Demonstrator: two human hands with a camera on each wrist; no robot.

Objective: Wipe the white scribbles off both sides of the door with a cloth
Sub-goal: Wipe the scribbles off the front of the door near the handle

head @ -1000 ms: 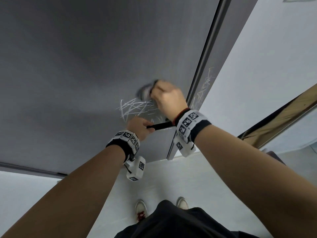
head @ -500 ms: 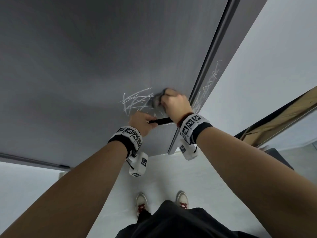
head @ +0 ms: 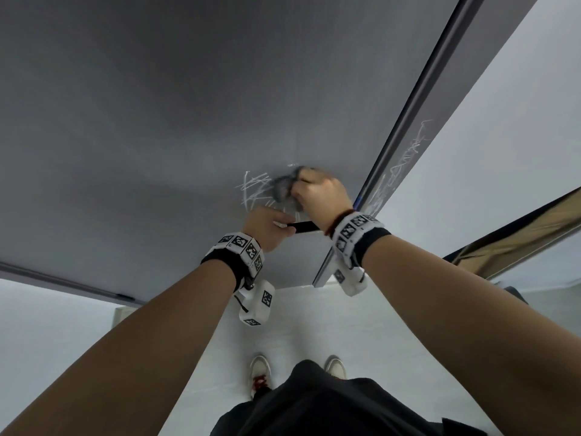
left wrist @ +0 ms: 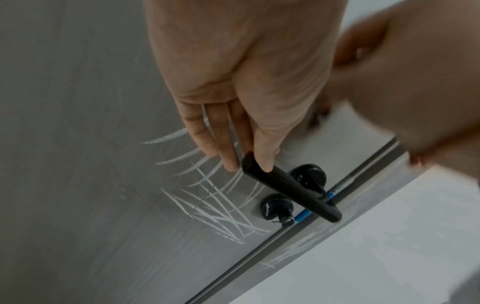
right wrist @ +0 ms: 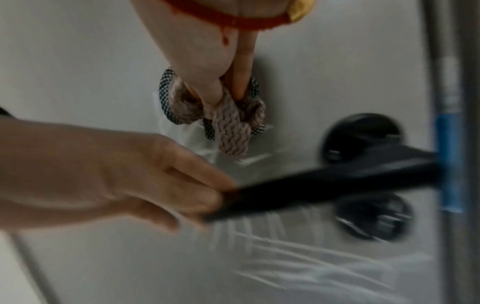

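The near face of the door (head: 157,127) is only partly done, by the look of it. A bunched cloth (right wrist: 231,131) is pinched in the right hand (head: 323,191) and pressed flat to the panel, just above the black handle (left wrist: 291,185). White scribbles (left wrist: 215,205) are seen on this face, esp. to the left of and below the handle, so the bulk of the wiping is judged still to be done. The far face is untouched as far as can be told: more white marks (head: 405,158) are visible along the narrow strip past the door edge (head: 405,121).

The left hand (left wrist: 246,82) is set on the free end of the handle, w/ thumb on top and fingers curled behind it, so the door is presumably being held steady.

Room: plenty of bare panel is open to the left and above the cloth. To the right, the strokes are limited by the door edge, close by. Below, the handle, its round base and the lock knob (left wrist: 276,206) crowd the marks, and the left hand itself lies over some of them; it would likely need shifting for those to be reached.
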